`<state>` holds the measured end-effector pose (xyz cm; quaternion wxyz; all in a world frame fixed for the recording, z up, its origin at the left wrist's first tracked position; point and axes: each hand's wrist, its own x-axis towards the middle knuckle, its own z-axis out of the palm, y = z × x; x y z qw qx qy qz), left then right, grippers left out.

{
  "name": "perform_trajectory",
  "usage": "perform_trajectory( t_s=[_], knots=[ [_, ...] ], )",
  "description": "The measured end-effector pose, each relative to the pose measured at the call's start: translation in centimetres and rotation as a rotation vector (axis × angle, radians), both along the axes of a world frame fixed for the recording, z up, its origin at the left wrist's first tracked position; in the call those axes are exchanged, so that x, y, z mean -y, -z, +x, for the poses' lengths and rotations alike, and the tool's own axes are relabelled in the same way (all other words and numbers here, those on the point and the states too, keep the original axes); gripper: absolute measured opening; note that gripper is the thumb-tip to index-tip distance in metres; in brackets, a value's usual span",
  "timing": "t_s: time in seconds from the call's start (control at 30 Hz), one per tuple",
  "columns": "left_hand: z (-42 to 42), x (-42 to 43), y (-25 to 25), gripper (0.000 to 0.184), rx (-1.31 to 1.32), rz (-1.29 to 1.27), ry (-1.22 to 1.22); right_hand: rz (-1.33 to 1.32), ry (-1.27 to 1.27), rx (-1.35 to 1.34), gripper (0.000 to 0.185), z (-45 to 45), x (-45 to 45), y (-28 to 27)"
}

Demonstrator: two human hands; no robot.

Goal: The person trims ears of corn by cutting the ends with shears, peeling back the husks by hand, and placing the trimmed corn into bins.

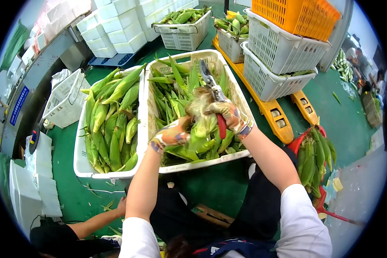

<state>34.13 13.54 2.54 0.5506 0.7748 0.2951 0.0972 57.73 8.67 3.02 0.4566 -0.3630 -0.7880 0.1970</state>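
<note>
Over the middle crate, my left hand point(173, 136) in a patterned work glove is closed around an ear of corn point(201, 132). Pale brown silk point(200, 102) sticks up from the ear, and its green husk hangs below, a little blurred. My right hand point(231, 117), gloved too, grips a pair of pruning shears point(209, 78) with a red handle. The shears' metal blades point up and away, beyond the silk; whether they are apart I cannot tell. Beneath both hands, the white crate point(236, 92) holds green husks and leaves.
A white crate of unpeeled corn point(112, 124) adjoins on the left. Stacked crates point(284, 51) stand on a yellow pallet jack point(266, 112) to the right. More corn point(311, 157) lies in a red container at right. Another person's arm point(101, 223) reaches in at lower left.
</note>
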Motion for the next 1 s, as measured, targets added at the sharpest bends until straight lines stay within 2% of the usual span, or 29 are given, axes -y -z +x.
perform_trajectory(
  t_s=[0.07,0.1,0.17,0.2,0.23,0.27,0.33,0.37,0.4,0.43,0.47,0.53,0.6,0.63,0.67,0.73,0.77,0.83,0.87,0.9,0.97,1.0],
  knots=[
    [1.5,0.7,-1.0,0.094,0.121,-0.014,-0.010,-0.050,-0.133,-0.214,0.016,-0.7,-0.5,-1.8],
    [2.1,0.8,-0.6,0.093,0.264,-0.174,-0.066,-0.066,-0.184,-0.305,0.017,-0.9,-0.6,-3.1],
    [3.8,0.6,-0.6,0.090,0.527,-0.397,-0.004,-0.437,-0.058,-0.699,0.018,-1.7,0.3,-5.5],
    [4.2,-0.1,0.1,0.089,0.624,-0.475,0.022,-0.530,0.070,-0.782,0.018,-1.2,-0.4,-6.0],
    [4.3,-1.8,3.0,0.088,0.790,-0.566,0.010,-0.494,0.091,-0.854,0.017,-0.1,-1.6,-5.6],
    [4.7,-1.6,1.5,0.085,0.694,-0.432,-0.151,-0.477,0.093,-0.781,0.018,1.2,-1.1,-7.4],
    [4.6,-3.2,-0.1,0.082,0.457,-0.195,-0.421,-0.408,0.202,-0.698,0.017,5.7,-3.6,-5.2],
    [4.2,-2.7,-1.7,0.065,0.419,-0.093,-0.561,-0.309,0.245,-0.384,0.022,8.5,-3.3,-3.8],
    [2.5,-5.1,-0.1,0.049,0.404,0.031,-0.562,-0.204,0.277,-0.071,0.027,10.2,-3.4,-3.0],
    [2.2,-4.7,-1.8,0.043,0.416,0.007,-0.593,-0.654,0.543,-0.349,0.046,8.4,-1.7,-5.2],
    [1.8,-4.2,-3.6,0.038,0.427,-0.015,-0.621,-0.604,0.783,-0.018,0.057,8.1,-1.9,-4.3],
    [0.7,-5.5,-2.6,0.036,0.460,-0.062,-0.566,-0.607,0.606,0.233,0.061,6.3,-0.3,-3.2],
    [0.2,-5.9,-1.6,0.034,0.518,-0.006,-0.461,-0.789,0.360,0.343,0.060,2.5,1.9,-5.4],
    [0.0,-5.9,-1.3,0.036,0.438,-0.026,-0.413,-0.718,0.260,0.310,0.057,1.5,2.3,-4.0],
    [-0.4,-6.0,-0.9,0.040,0.563,-0.243,-0.331,-0.647,0.161,0.273,0.055,0.7,2.6,-2.9],
    [-0.8,-5.2,-1.0,0.043,0.534,-0.441,-0.362,-0.622,0.142,0.249,0.053,-0.3,3.1,-1.7],
    [-0.6,-4.4,-2.1,0.044,0.414,-0.397,-0.335,-0.652,0.128,0.252,0.054,-0.5,3.2,-1.3],
    [-0.1,-2.8,-3.9,0.052,0.096,-0.123,-0.274,-0.680,0.115,0.260,0.056,-0.6,3.1,-1.4],
    [-0.8,-3.9,-2.1,0.052,0.099,-0.125,-0.275,-0.646,0.094,0.265,0.057,-0.7,3.2,-1.8],
    [-1.9,-5.9,1.3,0.053,0.299,-0.371,-0.193,-0.614,0.071,0.272,0.058,-0.8,3.2,-2.1],
    [-1.4,-4.9,0.7,0.050,0.417,-0.400,-0.104,-0.590,0.068,0.281,0.059,-0.9,3.1,-2.6],
    [-1.1,-4.1,0.5,0.046,0.331,-0.186,-0.098,-0.564,0.071,0.283,0.061,-0.9,3.0,-2.9]
  ],
)
